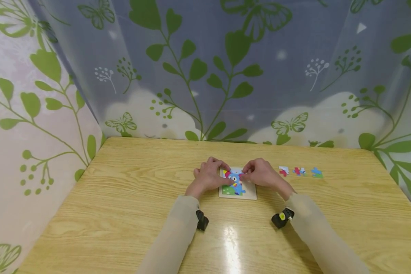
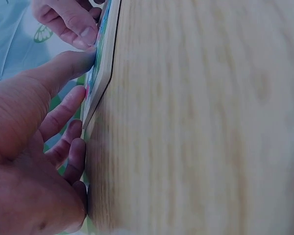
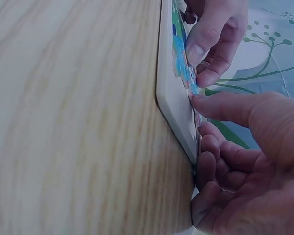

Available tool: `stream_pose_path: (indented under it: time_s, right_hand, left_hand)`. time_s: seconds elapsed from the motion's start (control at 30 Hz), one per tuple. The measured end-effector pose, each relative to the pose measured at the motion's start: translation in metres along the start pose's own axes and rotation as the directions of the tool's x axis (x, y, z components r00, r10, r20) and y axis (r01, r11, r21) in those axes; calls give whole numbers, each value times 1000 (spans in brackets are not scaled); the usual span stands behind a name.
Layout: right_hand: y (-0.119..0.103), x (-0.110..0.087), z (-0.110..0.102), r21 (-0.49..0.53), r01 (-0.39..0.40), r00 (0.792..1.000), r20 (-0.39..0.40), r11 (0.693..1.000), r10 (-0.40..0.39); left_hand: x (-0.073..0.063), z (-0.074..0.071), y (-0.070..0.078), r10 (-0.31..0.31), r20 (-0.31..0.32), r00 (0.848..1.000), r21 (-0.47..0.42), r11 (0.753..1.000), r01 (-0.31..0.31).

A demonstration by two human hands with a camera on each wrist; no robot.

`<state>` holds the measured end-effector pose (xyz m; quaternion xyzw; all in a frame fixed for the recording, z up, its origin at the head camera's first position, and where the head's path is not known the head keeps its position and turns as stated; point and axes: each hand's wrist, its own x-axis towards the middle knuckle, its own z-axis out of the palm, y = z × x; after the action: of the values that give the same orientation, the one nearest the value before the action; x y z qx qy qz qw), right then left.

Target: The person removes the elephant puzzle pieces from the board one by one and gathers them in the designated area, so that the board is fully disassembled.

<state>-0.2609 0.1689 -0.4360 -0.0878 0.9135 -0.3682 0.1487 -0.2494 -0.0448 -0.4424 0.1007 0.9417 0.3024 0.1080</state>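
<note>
A square jigsaw puzzle board (image 1: 249, 192) with a pale rim lies on the table between both hands. Joined pieces on it show a blue cartoon animal (image 1: 238, 186) over green ground; bare backing shows at its right side. My left hand (image 1: 210, 176) holds the board at its upper left, thumb laid across the picture and index finger by the far edge. At the upper right my right hand (image 1: 261, 174) pinches a puzzle piece (image 3: 196, 117) with red on it, low over the board; the fingers cover most of it.
To the right of the board lie three loose pieces in a row: a white and red one (image 1: 283, 171), a red and blue one (image 1: 298, 171) and a blue and green one (image 1: 316, 172). A patterned curtain (image 1: 205, 76) hangs behind the wooden table (image 1: 133, 182).
</note>
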Motion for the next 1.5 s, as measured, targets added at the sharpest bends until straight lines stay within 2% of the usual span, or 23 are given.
stream_pose_path:
  time_s: [0.23,0.53,0.9,1.5]
  right_hand:
    - [-1,1,0,2,4,1000,-2,1000,-4]
    - [-3,-1,1,-73,53,998,-34,996,-55]
    - [-2,2,3,-60,80,995,-59,995,-83]
    - [0,4,6,6,48,996,-72,999,-48]
  left_hand:
    - [0,-1,0,-2,-7,1000,-4,1000,2]
    - [0,1,-1,-2,1,1000,-6,1000,2]
    - [-1,0,1,-6,-3,1000,-18,1000,6]
    - [0,1,1,-14,-5,1000,-18,1000,14]
